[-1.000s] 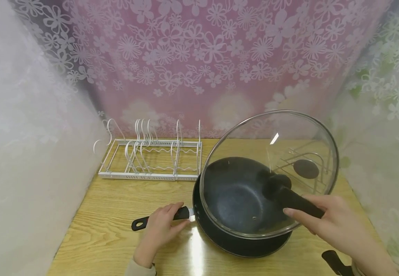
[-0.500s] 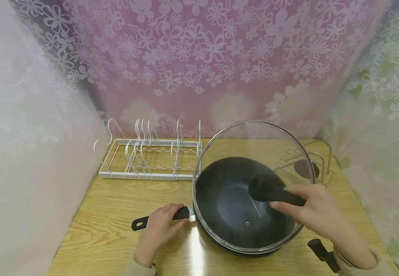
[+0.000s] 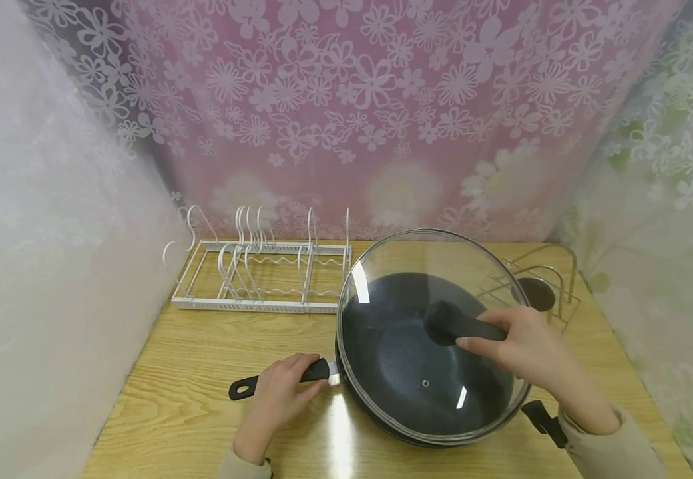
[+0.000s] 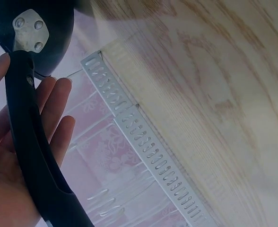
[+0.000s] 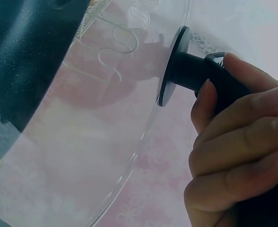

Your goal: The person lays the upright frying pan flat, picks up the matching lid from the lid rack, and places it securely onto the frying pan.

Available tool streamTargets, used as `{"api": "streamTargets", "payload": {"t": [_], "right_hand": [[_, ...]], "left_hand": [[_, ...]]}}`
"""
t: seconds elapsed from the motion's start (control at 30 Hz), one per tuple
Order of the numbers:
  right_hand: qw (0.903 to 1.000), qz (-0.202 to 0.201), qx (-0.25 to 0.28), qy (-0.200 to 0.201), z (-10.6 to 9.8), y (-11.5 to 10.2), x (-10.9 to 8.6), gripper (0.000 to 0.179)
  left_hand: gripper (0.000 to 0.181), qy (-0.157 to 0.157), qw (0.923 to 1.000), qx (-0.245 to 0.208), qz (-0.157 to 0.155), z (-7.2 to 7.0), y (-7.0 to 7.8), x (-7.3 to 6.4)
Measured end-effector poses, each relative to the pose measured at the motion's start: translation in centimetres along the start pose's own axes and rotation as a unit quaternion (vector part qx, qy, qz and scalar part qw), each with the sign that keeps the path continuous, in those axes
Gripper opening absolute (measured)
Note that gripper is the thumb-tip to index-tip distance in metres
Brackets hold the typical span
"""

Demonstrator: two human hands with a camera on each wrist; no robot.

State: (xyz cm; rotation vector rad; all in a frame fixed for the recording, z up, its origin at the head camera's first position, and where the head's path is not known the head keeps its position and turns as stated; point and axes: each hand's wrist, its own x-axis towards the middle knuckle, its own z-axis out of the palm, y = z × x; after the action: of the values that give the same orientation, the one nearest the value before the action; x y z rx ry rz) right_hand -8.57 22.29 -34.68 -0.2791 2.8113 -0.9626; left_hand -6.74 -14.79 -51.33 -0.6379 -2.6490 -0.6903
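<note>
My left hand (image 3: 280, 392) holds the long black handle (image 3: 316, 370) of a dark wok (image 4: 58, 33), fingers on the far side and thumb on the near side. A steel bracket (image 4: 31, 29) with rivets joins handle and wok in the left wrist view. With its fingers curled, my right hand (image 3: 528, 346) grips the black handle (image 3: 479, 327) of a clear glass lid (image 3: 361, 283) with a metal rim. The lid lies over the wok in the head view, its far rim reaching past the wok's. The right wrist view shows the lid handle's round black base (image 5: 173, 66) against the glass.
A white wire pan rack (image 3: 238, 305) stands at the back left, just behind the wok. A metal wire stand (image 3: 562, 293) with a dark disc is at the back right, partly behind the lid. The wooden table (image 3: 190, 372) is bounded by patterned curtains (image 3: 322, 133).
My right hand has brought the lid leftward and down over the wok, and the lid looks less tilted. The left hand and wok have stayed in place.
</note>
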Motion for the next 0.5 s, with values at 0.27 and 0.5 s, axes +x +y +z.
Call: {"api": "streamTargets", "payload": {"t": [0.27, 0.5], "right_hand": [[0.9997, -0.001, -0.004, -0.025, 0.6, 0.6, 1.4, 0.05], [0.9972, 0.006, 0.038, -0.065, 1.1, 1.2, 2.6, 0.035]], "left_hand": [[0.042, 0.003, 1.0, 0.002, 0.004, 0.2, -0.1, 0.0], [0.043, 0.016, 0.9998, 0.005, 0.011, 0.2, -0.1, 0.0]]}}
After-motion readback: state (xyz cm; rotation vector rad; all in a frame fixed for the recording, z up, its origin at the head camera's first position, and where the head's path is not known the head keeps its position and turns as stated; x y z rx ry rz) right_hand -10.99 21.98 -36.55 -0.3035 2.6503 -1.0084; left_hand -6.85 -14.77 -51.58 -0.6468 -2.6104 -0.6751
